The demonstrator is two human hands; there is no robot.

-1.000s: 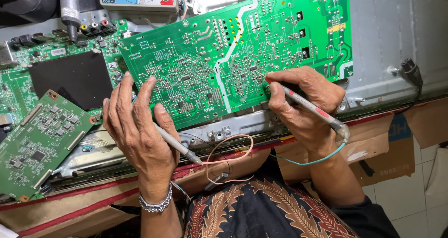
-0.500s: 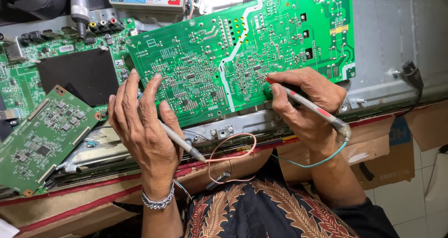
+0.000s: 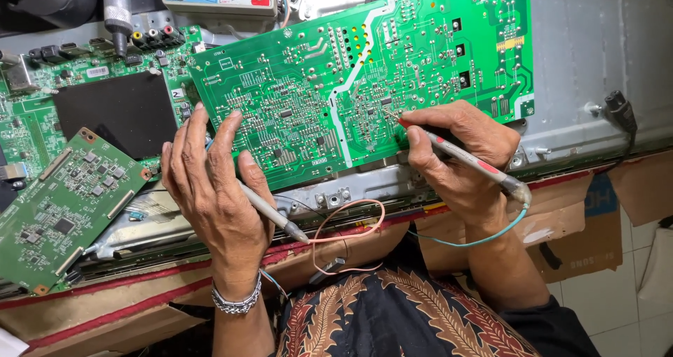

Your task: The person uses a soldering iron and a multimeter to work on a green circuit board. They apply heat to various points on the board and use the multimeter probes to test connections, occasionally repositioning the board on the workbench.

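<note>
R hand (image 3: 459,157) pinches red probe (image 3: 463,157), tip up-left on green board (image 3: 364,77) (frame center); L hand (image 3: 214,189) grips grey probe (image 3: 270,210).

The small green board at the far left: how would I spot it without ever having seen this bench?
Start at the big green circuit board and go left past the black square panel. The small green board lies tilted below it, alone in having copper-coloured corners.

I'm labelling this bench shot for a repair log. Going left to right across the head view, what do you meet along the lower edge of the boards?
Small green board → left hand holding a grey probe → looped pink wire → right hand with the red-tipped probe → black cable plug.
</note>
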